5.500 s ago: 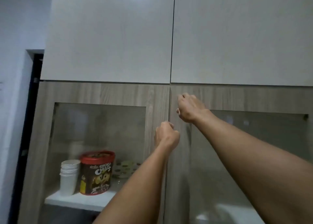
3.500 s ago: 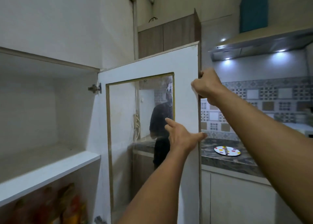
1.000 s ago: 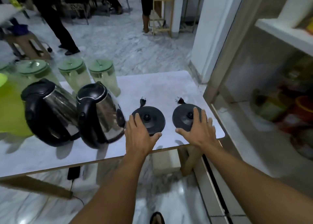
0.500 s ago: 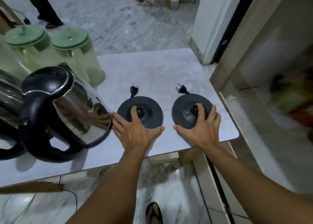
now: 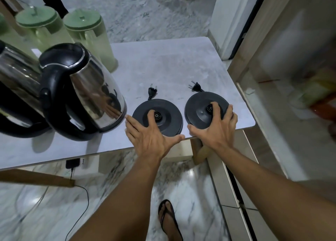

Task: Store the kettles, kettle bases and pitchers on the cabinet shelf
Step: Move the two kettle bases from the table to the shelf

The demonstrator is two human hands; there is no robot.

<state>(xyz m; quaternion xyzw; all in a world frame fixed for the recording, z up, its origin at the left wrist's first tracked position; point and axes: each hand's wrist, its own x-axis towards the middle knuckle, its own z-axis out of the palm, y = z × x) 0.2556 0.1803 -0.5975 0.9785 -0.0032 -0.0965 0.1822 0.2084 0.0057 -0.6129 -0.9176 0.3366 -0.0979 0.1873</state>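
**Both hands on the kettle bases**

The left hand (image 5: pixel 151 133) lies spread over the left kettle base (image 5: pixel 158 118), thumb hooked at its near rim; the right hand (image 5: pixel 216 128) is spread the same way over the right kettle base (image 5: pixel 203 109). Neither disc looks lifted yet. To do this well, curl the fingers under each rim before raising, and mind the short cords — each plug (image 5: pixel 152 91) trails behind its disc and could snag. The bases are flat, round and matte black, sitting near the front edge of the pale desk (image 5: pixel 163 62), just beside the steel kettle (image 5: pixel 80 88) and in front of the green-lidded pitchers (image 5: pixel 87 31).
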